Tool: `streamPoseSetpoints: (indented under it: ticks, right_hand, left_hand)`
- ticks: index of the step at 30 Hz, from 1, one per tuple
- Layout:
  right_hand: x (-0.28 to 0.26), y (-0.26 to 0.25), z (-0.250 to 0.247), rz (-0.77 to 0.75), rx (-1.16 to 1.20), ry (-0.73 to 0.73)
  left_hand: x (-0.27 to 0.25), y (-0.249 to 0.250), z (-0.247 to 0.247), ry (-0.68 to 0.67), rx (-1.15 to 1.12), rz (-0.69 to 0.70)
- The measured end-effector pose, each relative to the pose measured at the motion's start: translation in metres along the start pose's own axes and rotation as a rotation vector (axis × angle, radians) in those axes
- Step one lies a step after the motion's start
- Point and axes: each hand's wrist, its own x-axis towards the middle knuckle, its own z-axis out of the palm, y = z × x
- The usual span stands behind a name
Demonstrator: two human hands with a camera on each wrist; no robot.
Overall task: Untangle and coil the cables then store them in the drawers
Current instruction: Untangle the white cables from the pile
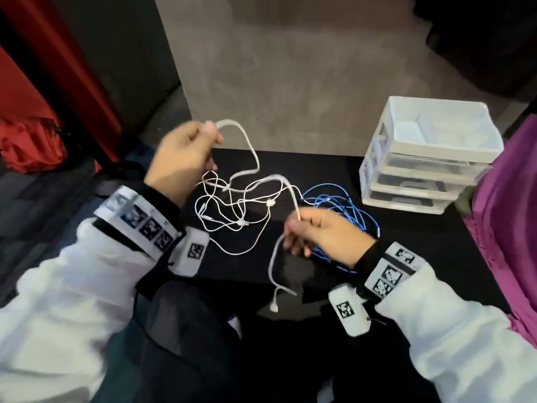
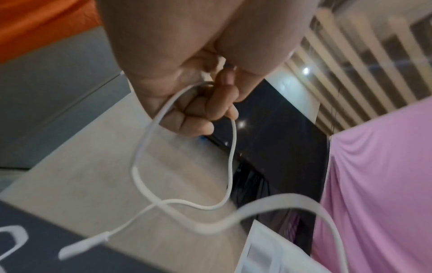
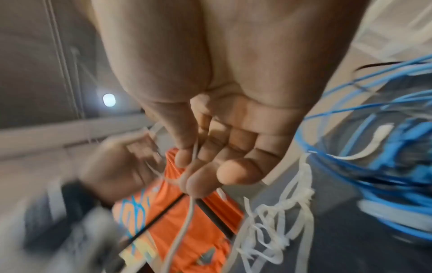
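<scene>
A thick white cable point(image 1: 252, 158) is stretched in the air between my two hands above the black table point(image 1: 421, 257). My left hand point(image 1: 212, 135) is raised at the left and grips one part of it with curled fingers point(image 2: 210, 110). My right hand point(image 1: 296, 225) pinches it lower down between thumb and forefinger point(image 3: 189, 175), and its free end point(image 1: 274, 306) dangles below. Under the hands lies a tangle of thin white cables point(image 1: 232, 207). A loose blue cable bundle point(image 1: 343, 205) lies beside it. The white plastic drawer unit point(image 1: 421, 158) stands at the back right with its drawers pushed in.
A magenta cloth point(image 1: 508, 213) hangs along the table's right edge. A red bag point(image 1: 26, 141) sits at the far left, beyond the table. Grey carpet point(image 1: 290, 82) lies past the table's far edge. Dark clothing on my lap fills the front.
</scene>
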Motion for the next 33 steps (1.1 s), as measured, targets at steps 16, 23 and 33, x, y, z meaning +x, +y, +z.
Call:
streamPoseSetpoints:
  ticks: [16, 23, 33]
  right_hand:
    - [0.033, -0.051, -0.019, -0.029, 0.22, 0.295]
    - [-0.002, -0.018, -0.049, 0.052, 0.105, 0.395]
    - [-0.047, 0.04, -0.064, 0.195, 0.052, 0.453]
  left_hand:
    - [0.004, -0.05, 0.0, -0.128, 0.606, 0.203]
    - [0.066, -0.021, -0.014, 0.162, 0.844, 0.345]
    - [-0.004, -0.168, 0.037, -0.56, 1.114, 0.002]
